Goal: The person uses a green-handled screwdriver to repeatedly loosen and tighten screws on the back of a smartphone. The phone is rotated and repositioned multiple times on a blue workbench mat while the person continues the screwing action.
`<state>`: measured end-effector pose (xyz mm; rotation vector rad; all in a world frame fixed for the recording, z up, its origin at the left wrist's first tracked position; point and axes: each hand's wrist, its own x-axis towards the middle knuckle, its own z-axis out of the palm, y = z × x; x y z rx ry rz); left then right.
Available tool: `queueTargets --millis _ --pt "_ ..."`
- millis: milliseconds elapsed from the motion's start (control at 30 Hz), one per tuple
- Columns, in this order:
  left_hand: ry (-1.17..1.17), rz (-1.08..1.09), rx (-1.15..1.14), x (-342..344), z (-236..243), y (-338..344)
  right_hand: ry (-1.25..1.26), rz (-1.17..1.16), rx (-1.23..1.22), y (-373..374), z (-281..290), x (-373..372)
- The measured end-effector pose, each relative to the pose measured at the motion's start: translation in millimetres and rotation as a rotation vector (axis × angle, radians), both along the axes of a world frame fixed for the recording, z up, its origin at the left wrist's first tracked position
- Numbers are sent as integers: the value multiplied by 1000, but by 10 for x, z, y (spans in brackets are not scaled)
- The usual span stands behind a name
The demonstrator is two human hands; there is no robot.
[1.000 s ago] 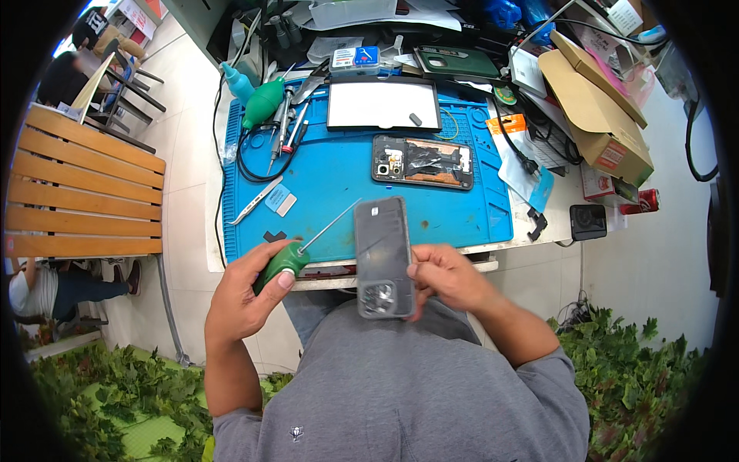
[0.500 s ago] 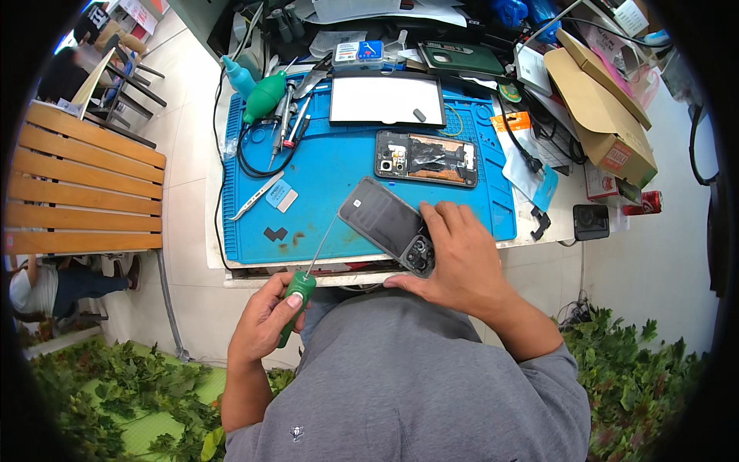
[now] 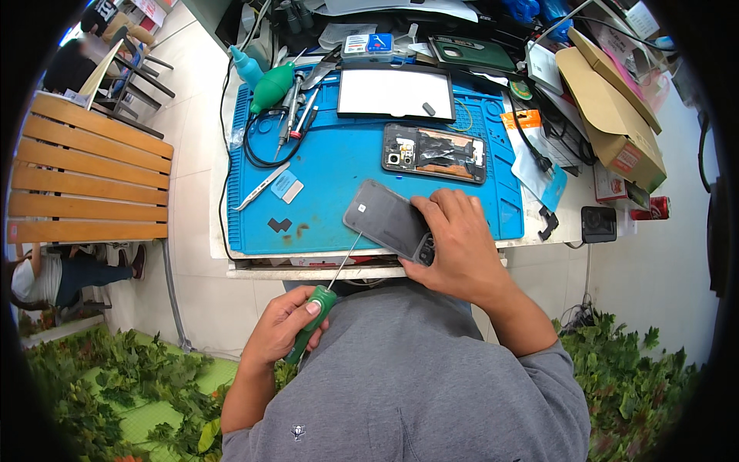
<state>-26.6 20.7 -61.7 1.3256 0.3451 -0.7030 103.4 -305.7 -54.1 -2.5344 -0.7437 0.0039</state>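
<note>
My right hand (image 3: 458,242) grips a dark grey phone back cover (image 3: 385,219) by its camera end, fingers on the far edge and thumb on the near edge. The cover is tilted over the front of the blue work mat (image 3: 331,208). Closed round its green handle, my left hand (image 3: 286,323) holds a screwdriver (image 3: 314,317). Its thin metal shaft points up to the cover's near edge; whether the tip touches cannot be told. Beyond the cover lies an opened phone (image 3: 435,154) with its insides exposed.
A white-topped tray (image 3: 396,94) lies at the mat's back. Tweezers (image 3: 262,187), a blue-and-white card (image 3: 286,187) and a black piece (image 3: 279,225) are at left, below a green air blower (image 3: 272,88) and pen-like tools (image 3: 290,115). Cardboard boxes (image 3: 608,115) crowd the right.
The cover has tilted and shifted slightly in my right hand, showing less of its camera end. My left hand and the screwdriver have moved right and nearer me. The whole view has shifted slightly.
</note>
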Motion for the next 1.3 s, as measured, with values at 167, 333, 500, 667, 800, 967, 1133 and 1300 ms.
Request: queueTargets --millis 167,333,500,667,800,967,1133,1300 --pt "-17 -3 3 -19 5 -1 49 29 -16 -14 51 -23" --pt "-30 8 8 -29 -37 10 35 28 -4 -13 44 -43" --pt "-13 31 8 -60 -62 -39 40 35 0 -33 40 -40" --pt "-34 54 22 -73 -60 -51 52 37 -4 -57 61 -44" --pt "-46 48 23 -83 -73 -42 62 38 7 -82 63 -50" --pt "-40 13 44 -74 4 -50 47 20 26 -71 57 -76" --pt "-9 21 56 -76 32 -80 49 10 26 -78 13 -128" --pt "12 34 65 -84 63 -81 63 4 31 -106 43 -190"
